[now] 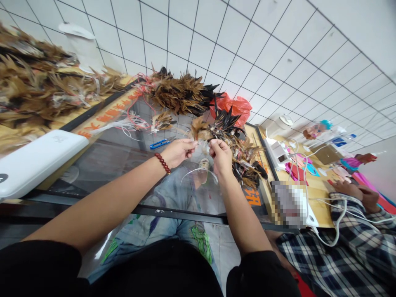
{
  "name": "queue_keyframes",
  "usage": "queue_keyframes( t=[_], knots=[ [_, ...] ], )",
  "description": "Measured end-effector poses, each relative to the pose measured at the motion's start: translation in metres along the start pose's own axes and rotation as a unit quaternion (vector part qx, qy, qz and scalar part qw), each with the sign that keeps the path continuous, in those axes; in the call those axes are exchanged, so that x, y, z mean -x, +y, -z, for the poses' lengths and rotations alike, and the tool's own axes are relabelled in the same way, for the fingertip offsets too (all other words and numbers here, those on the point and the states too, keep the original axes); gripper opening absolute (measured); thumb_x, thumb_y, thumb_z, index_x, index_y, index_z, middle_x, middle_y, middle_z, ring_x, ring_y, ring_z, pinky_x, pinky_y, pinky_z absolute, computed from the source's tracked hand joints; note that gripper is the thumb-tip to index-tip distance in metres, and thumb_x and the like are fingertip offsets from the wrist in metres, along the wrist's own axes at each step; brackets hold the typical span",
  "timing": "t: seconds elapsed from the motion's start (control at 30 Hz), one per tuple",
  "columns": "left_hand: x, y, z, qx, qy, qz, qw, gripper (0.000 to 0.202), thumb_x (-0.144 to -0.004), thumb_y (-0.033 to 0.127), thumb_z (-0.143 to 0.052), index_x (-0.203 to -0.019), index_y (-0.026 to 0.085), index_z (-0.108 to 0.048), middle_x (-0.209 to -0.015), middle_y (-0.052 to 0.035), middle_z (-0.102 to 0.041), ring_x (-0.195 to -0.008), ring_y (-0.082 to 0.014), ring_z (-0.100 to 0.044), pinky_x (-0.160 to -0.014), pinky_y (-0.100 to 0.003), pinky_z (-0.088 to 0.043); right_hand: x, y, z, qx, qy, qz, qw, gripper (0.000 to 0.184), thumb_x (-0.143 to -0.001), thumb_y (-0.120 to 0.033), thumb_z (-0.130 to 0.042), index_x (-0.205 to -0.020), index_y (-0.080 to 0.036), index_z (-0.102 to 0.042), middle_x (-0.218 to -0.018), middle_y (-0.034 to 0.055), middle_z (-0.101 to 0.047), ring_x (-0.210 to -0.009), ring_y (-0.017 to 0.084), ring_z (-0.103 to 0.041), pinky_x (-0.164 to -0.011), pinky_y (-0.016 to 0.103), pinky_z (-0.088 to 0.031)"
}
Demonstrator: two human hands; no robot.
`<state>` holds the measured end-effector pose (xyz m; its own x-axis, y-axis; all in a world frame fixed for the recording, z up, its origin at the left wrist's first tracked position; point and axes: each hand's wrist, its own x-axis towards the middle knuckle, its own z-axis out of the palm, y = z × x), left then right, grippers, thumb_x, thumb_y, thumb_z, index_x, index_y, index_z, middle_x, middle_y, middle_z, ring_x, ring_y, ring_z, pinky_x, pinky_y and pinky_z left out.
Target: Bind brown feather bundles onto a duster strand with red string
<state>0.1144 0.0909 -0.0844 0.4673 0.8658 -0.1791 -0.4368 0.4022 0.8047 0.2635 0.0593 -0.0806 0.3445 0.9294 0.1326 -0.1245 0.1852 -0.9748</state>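
My left hand (pixel 178 151), with a red bead bracelet (pixel 162 163) on the wrist, pinches the pale quill ends of a small bunch of feathers (pixel 202 142) over a glass table top (pixel 123 156). My right hand (pixel 220 155) is closed on the same bunch from the other side. Just beyond my hands lies a heap of brown and black feathers (pixel 238 144). Blue thread snips (pixel 160 143) lie on the glass to the left of my left hand.
More feather bundles tied with red string (pixel 179 93) lie at the back, and a big pile (pixel 37 86) at far left. A white device (pixel 34 159) sits near left. A red bag (pixel 238 107) lies behind. A person in a plaid sleeve (pixel 355 243) works at right.
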Motion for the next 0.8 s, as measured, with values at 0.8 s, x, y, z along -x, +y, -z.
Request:
queue_keyframes(
  t=[0.8],
  knots=[
    [0.002, -0.004, -0.004, -0.139, 0.045, -0.122, 0.982, 0.033, -0.05, 0.029, -0.085, -0.065, 0.012, -0.061, -0.055, 0.0016, -0.053, -0.05, -0.0074, -0.044, -0.047, -0.022, -0.029, 0.01, 0.004, -0.009, 0.049, -0.093, 0.041, 0.994, 0.02, -0.071, -0.036, -0.07, -0.079, -0.019, -0.062, -0.063, -0.0056, -0.052, -0.056, 0.008, -0.042, -0.056, 0.022, -0.035]
  ],
)
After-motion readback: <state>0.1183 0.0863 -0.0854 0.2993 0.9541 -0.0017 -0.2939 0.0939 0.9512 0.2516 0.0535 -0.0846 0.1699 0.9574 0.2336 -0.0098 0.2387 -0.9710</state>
